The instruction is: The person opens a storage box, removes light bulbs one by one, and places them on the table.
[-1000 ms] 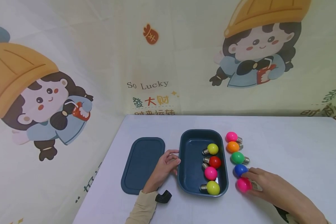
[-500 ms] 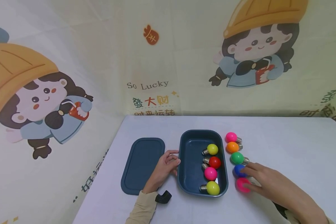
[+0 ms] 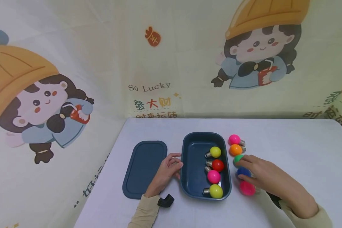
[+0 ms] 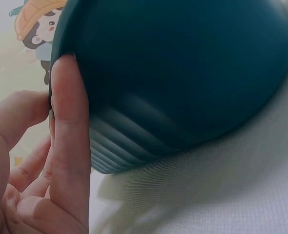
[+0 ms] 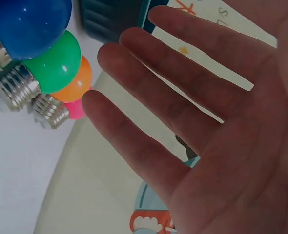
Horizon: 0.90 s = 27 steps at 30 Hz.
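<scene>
- Bulb [image 3: 243, 172], round, glossy blue, silver-based, lies lower right of the head frame.
- Right hand [image 3: 263, 173] hovers over it, fingers straight.
- Left hand [image 3: 168, 167] touches a dark-blue rounded plastic box [image 3: 195, 171], fingers loose.

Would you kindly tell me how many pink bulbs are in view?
3: one pink bulb inside the box, another at the far end of the row beside it, and the third at the row's near end.
</scene>
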Motion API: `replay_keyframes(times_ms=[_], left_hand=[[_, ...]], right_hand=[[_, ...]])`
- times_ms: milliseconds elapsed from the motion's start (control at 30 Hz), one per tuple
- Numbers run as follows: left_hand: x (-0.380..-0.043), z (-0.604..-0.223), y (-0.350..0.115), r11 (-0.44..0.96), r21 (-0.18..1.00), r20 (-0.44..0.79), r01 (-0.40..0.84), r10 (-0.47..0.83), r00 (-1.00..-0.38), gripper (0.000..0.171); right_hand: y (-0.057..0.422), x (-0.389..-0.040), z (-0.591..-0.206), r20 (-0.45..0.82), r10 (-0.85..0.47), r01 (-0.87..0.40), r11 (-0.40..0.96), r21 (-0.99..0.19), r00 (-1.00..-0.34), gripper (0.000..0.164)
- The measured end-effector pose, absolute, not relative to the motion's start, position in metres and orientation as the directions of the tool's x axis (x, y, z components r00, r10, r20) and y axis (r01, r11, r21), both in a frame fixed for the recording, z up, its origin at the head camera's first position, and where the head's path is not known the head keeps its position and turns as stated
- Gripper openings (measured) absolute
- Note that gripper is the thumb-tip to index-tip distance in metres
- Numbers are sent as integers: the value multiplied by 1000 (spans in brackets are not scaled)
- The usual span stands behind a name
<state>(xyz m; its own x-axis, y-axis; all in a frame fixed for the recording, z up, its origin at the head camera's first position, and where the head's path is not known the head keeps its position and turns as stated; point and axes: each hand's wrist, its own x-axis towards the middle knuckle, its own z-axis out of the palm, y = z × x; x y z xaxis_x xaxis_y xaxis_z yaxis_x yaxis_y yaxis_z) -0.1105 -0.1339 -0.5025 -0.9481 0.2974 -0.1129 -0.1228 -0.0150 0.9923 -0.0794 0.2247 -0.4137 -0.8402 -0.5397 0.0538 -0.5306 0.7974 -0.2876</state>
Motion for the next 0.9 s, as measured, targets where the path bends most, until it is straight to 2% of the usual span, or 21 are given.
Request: replay_keyframes(times_ms=[467,700,900], left_hand=[[-115,-505,-137,-17,992,-118,-129,300,-947,45],[-118,-504,-139,-20,992,-114,-126,306,-945,44],[-121,-503,-140,-29,992,-106,-121,308,-945,44]], right_hand=[[208,-103,-408,166,-602,-624,741,-250,-781,41],[196,-116,-407,134,-587,-599,756,-264,-799,42],[186,-126,-404,145,-602,-618,743,-259,-785,42]])
